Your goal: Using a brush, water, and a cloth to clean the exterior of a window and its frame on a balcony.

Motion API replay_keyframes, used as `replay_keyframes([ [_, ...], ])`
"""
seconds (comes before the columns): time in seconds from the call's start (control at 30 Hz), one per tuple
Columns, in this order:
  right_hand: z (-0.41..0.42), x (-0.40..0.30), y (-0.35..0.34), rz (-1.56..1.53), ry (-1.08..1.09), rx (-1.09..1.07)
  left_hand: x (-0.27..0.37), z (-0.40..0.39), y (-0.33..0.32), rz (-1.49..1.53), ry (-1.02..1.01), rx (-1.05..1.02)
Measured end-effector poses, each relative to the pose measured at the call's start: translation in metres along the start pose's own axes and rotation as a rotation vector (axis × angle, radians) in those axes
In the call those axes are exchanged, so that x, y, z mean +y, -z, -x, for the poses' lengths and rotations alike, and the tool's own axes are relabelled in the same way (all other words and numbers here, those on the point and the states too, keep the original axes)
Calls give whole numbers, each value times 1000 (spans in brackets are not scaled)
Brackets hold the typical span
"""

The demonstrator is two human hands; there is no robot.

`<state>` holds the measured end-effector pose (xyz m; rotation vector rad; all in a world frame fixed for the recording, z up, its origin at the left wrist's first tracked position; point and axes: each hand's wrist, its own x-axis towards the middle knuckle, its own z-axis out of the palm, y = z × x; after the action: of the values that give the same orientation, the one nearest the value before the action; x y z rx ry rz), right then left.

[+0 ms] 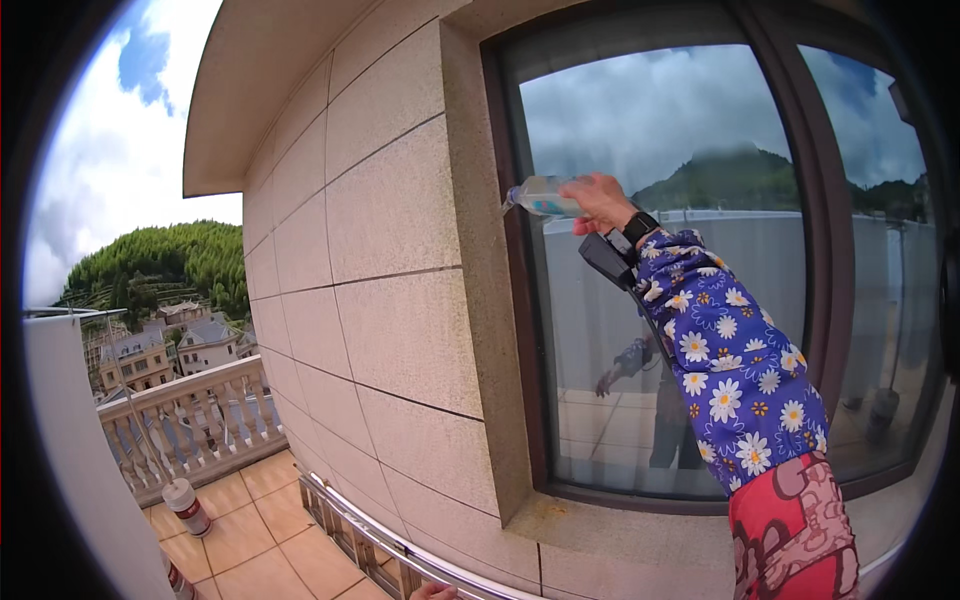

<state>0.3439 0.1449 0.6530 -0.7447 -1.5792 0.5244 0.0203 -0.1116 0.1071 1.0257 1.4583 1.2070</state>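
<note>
My right hand [600,204] is raised in front of a window pane [675,300], its fingers closed around a clear plastic bottle [544,196]. The bottle lies on its side, with its neck pointing left towards the dark window frame [525,337], and liquid seems to come from its mouth. A black watch and a black device sit at my right wrist, above a daisy-patterned sleeve cover. At the bottom edge, only part of my left hand [435,591] shows, beside a metal ladder [397,551]; whether it grips the ladder cannot be told.
A pale stone-tiled wall [397,322] stands left of the window, with a stone sill [577,525] below. White-and-red containers [187,508] stand on the tiled floor [247,536] at lower left. Beyond are a balustrade [195,420] and a white panel [82,450].
</note>
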Motion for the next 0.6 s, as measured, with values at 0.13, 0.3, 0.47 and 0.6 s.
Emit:
replay_keyframes([
  [0.13, -77, -101, -24, 305, 306, 326, -21, 67, 54, 12, 163, 300],
  [0.3, -91, -94, -27, 452, 307, 317, -89, 120, 109, -28, 311, 418],
  [0.47, -42, -28, -27, 341, 68, -9, -105, 154, 101, 23, 359, 465],
  [0.6, 26, 61, -31, 162, -167, -195, -118, 152, 85, -8, 349, 383],
])
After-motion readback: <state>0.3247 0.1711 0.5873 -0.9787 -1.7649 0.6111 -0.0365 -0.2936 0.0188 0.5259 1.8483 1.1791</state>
